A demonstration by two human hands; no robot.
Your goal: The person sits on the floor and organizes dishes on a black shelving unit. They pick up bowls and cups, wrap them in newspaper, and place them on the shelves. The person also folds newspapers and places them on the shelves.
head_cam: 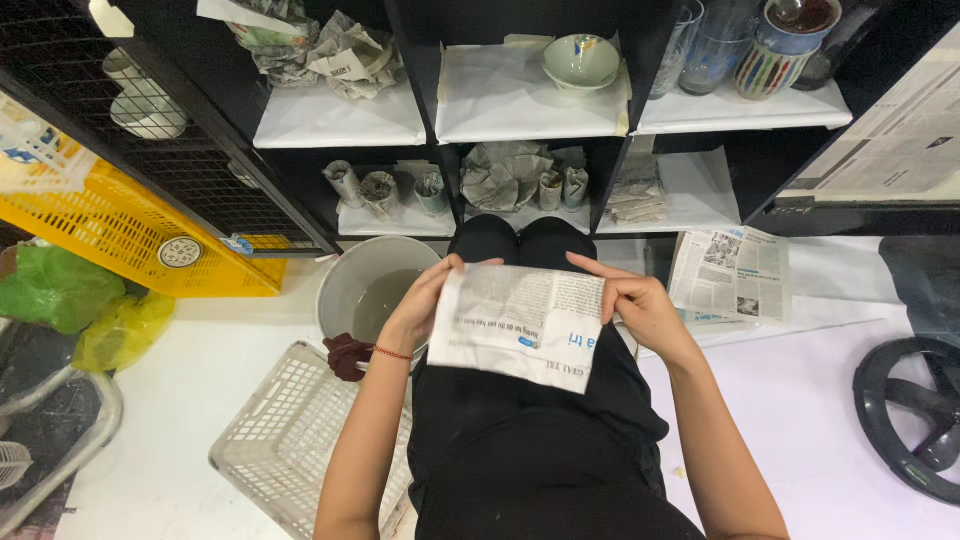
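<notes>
Over the lap, a folded sheet of newspaper (520, 325) is held between both hands, just in front of the knees and above the black trousers. The sheet's left edge is pinched by the left hand (425, 305), whose fingers are closed together on the paper; a red thread bracelet (392, 353) is worn at that wrist. The right edge is gripped by the right hand (635, 300) — its fingers are curled and clamped on the paper's upper corner.

Just beside the left forearm, a grey bucket (345, 285) is seen on the floor with a dark red cloth (346, 355) draped at its rim, and a white plastic basket (290, 430) lies near it. More newspaper (730, 272) is spread on the floor to the right. Ahead, a black shelf unit (420, 70) is lined with white paper — a pale green bowl (581, 58) stands on the upper level, and paper-wrapped bundles (385, 190) are set on the lower one. A yellow crate (110, 215) rests at the left.
</notes>
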